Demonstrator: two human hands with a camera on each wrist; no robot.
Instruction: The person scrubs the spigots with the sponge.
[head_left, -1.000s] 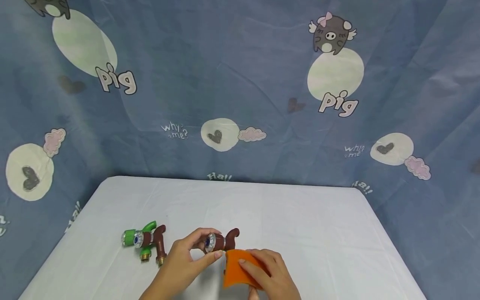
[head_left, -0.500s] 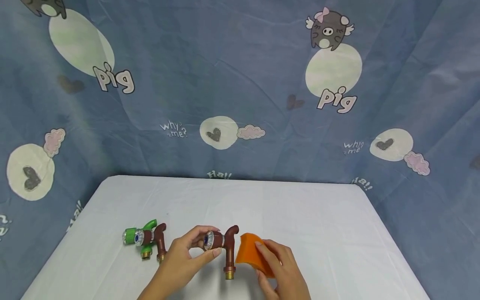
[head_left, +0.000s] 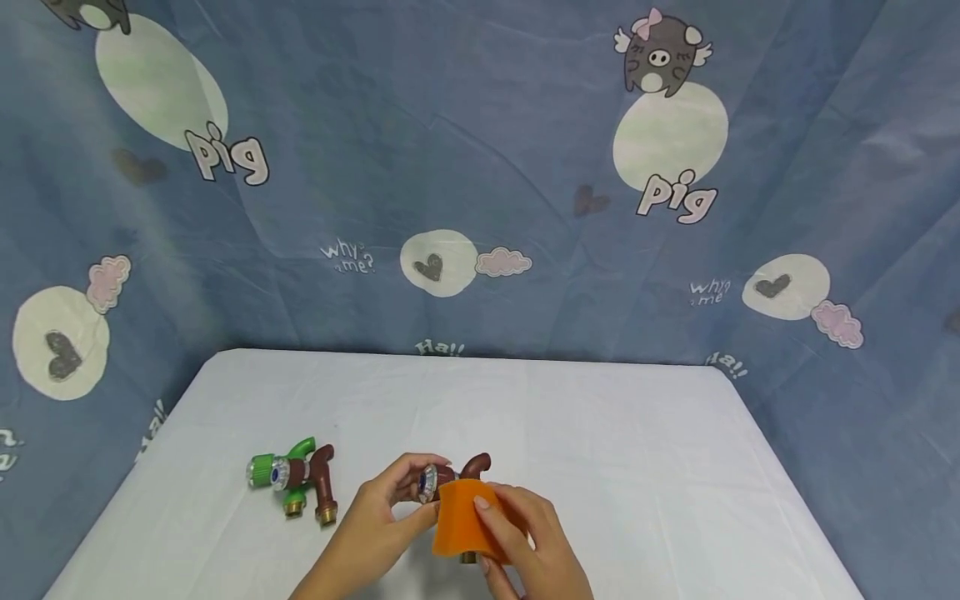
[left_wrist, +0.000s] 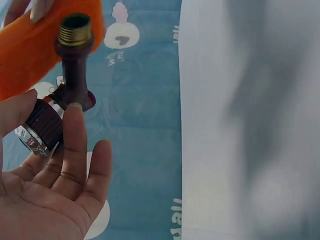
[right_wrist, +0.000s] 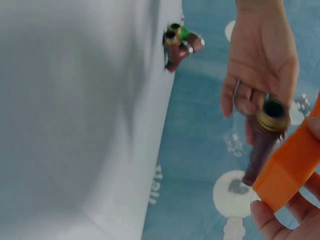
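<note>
The brown tap sits at lower centre of the head view, pinched at one end by the left hand's curled fingers. The right hand's bent fingers pinch an orange cloth in front; hard pressure could twist that one-ended hold loose.

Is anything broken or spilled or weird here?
No, nothing looks broken or spilled. On the table, a brown tap overlaps the green tap, which is only a bit untidy. The held tap looks partly missing only because the orange cloth covers it.
</note>
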